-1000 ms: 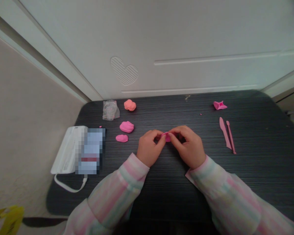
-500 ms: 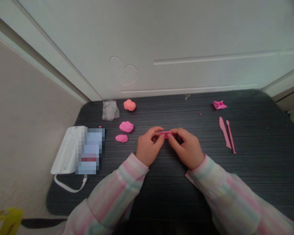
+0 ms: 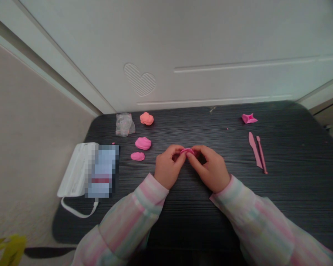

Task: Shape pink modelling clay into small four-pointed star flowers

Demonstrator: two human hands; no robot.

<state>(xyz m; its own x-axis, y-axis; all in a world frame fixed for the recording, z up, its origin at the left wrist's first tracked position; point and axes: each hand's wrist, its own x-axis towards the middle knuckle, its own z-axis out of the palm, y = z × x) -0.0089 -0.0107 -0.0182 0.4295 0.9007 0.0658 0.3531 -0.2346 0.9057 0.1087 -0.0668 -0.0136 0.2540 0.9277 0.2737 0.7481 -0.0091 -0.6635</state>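
Note:
Both my hands meet over the middle of the dark striped table (image 3: 294, 184). My left hand (image 3: 169, 166) and my right hand (image 3: 211, 168) pinch a small flat piece of pink clay (image 3: 187, 151) between their fingertips. Most of that piece is hidden by my fingers. Two pink clay lumps (image 3: 143, 143) (image 3: 137, 156) lie left of my hands, and an orange clay lump (image 3: 147, 118) lies further back.
A crumpled clear wrapper (image 3: 124, 124) sits beside the orange lump. A white case with a cord (image 3: 76, 170) lies at the table's left edge. Two pink plastic modelling tools (image 3: 257, 152) and a small pink clay shape (image 3: 249, 118) lie to the right. A white wall panel stands behind.
My fingers have shifted slightly around the pink clay piece, which now sits flatter and a little higher between the fingertips. Nothing else has moved.

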